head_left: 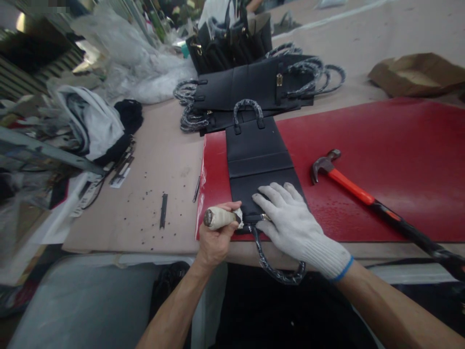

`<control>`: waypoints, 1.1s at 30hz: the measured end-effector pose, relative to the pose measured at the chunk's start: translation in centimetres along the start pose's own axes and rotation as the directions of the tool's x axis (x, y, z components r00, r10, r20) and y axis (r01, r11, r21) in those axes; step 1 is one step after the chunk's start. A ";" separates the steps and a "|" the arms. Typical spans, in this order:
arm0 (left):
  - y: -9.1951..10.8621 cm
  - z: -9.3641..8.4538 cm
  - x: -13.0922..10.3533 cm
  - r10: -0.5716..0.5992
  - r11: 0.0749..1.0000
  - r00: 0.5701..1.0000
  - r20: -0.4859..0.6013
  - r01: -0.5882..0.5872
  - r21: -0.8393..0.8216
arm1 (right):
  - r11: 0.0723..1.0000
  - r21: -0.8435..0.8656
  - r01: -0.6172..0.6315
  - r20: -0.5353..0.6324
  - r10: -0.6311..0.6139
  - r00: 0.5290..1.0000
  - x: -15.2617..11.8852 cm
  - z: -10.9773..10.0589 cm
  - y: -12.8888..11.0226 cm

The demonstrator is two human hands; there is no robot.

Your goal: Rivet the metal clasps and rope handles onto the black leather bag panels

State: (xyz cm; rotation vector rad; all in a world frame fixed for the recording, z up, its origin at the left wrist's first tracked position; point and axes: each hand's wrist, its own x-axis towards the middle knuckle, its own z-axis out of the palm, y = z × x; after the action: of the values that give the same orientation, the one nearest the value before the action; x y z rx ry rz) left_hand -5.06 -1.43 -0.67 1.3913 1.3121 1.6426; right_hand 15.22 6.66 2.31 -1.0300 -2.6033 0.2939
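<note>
My bare left hand (pixel 214 245) is closed around a tape-wrapped punch (pixel 220 218), a short rod in whitish wrapping with a bare metal end. Its far end meets the lower left edge of a black bag panel (pixel 257 150); the tip is hidden. My right hand (pixel 286 218), in a white knit glove, lies flat on the panel with fingers extended. Gold-coloured hardware (pixel 266 217) shows beside its thumb. One plastic-wrapped handle (pixel 248 107) rises from the panel's far end, and another handle (pixel 279 275) hangs over the table edge. A claw hammer (pixel 352 189) rests to the right.
The panel lies on a red mat (pixel 378 140). Behind it are stacked black bag pieces (pixel 240 87) and standing black bags (pixel 228 46). Small dark bits and a dark strip (pixel 163 211) lie leftward. A brown cardboard box (pixel 417 75) stands at the back right.
</note>
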 end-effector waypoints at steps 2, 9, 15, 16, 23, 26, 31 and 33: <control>0.0 0.0 0.0 0.002 1.000 1.000 0.003 -0.002 -0.003 | 1.000 0.003 0.002 -0.005 -0.002 1.000 0.0 0.0 0.0; -0.2 -0.1 0.0 0.015 1.000 1.000 0.022 -0.016 0.016 | 1.000 0.017 -0.001 -0.008 0.001 1.000 0.0 0.1 0.1; -0.3 0.0 -0.1 0.014 1.000 1.000 0.002 -0.014 0.007 | 1.000 0.023 0.002 -0.017 -0.002 1.000 0.0 0.0 0.1; -0.3 0.0 -0.1 0.015 1.000 1.000 -0.002 -0.015 0.005 | 1.000 0.024 0.001 -0.017 -0.001 1.000 0.1 0.0 0.1; -0.4 0.1 -0.5 0.037 0.998 0.999 -0.014 -0.036 0.048 | 0.999 0.033 -0.006 -0.013 0.007 1.000 0.1 0.1 0.1; -0.3 0.5 -0.6 0.106 0.989 0.994 -0.026 -0.103 0.106 | 0.999 0.032 -0.007 -0.018 0.007 1.000 0.0 0.0 0.1; 0.0 1.2 -1.0 0.214 0.970 0.977 -0.021 -0.210 0.125 | 0.999 0.031 -0.007 -0.025 0.008 1.000 0.0 0.1 0.1; -0.1 1.3 -1.3 0.208 0.971 0.977 -0.046 -0.201 0.128 | 0.999 0.037 -0.009 -0.026 0.010 1.000 0.0 0.1 0.1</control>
State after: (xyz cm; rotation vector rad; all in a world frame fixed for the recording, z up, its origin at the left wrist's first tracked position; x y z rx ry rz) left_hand -3.48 -2.20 -1.23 1.6084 1.3610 1.7745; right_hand 15.27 6.71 2.15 -1.0275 -2.5606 0.3279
